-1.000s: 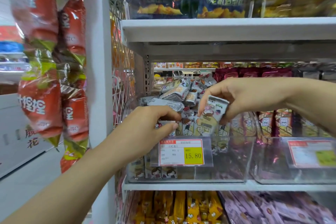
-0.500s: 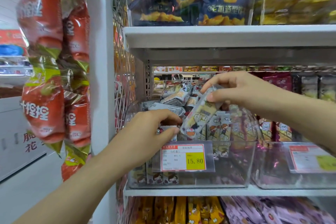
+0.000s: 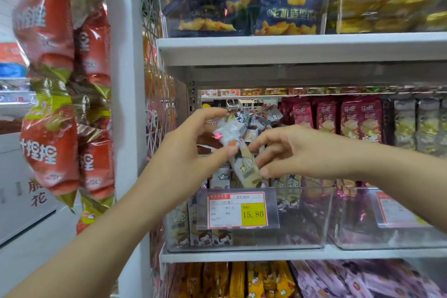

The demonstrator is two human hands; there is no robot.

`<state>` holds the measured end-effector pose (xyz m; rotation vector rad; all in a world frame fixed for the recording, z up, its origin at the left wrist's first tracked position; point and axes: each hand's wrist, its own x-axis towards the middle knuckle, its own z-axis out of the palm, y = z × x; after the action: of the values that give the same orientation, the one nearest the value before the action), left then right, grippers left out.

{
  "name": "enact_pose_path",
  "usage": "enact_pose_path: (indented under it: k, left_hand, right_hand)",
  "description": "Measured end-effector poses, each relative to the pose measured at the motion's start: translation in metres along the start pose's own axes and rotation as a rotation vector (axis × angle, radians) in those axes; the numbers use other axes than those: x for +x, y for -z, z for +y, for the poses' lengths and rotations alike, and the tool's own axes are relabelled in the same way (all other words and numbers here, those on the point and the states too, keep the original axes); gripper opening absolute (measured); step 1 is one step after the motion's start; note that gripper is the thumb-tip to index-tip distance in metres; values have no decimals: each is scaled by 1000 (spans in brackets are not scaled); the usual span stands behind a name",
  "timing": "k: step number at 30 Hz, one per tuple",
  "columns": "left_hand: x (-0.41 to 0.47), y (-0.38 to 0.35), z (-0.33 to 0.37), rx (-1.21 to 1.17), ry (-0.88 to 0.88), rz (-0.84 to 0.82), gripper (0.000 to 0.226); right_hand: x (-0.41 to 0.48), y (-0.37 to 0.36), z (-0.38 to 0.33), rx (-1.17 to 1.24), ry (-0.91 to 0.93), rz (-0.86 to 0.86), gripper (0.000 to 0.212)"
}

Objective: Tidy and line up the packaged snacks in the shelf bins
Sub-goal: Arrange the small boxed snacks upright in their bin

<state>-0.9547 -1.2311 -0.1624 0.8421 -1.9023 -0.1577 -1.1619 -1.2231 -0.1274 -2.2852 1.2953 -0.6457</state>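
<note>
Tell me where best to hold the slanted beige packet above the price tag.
Pinch the beige packet across its flat faces near the lower end, from the right, as the right grip does. It is thin and long, slants down to the right, and a grey packet crowds its upper end.

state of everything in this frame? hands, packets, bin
left hand: grips a grey packet above the bin
right hand: pinches a beige packet, tilted
clear bin: upright packets at its left front
back pile: jumbled, not lined up
maroon packets: upright in rows
price tag: on the bin's front, reads 15.80
</note>
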Motion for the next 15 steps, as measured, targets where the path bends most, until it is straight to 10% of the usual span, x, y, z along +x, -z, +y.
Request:
enact_pose_path:
  k: [5,15]
  left_hand:
    - [0,-2,-4,158,26,-268,30]
    - [-3,-1,-10,166,72,-394,17]
  right_hand:
    - [2,-5,2,-140,-21,-80,31]
    - [42,2,7,-479,271,489,42]
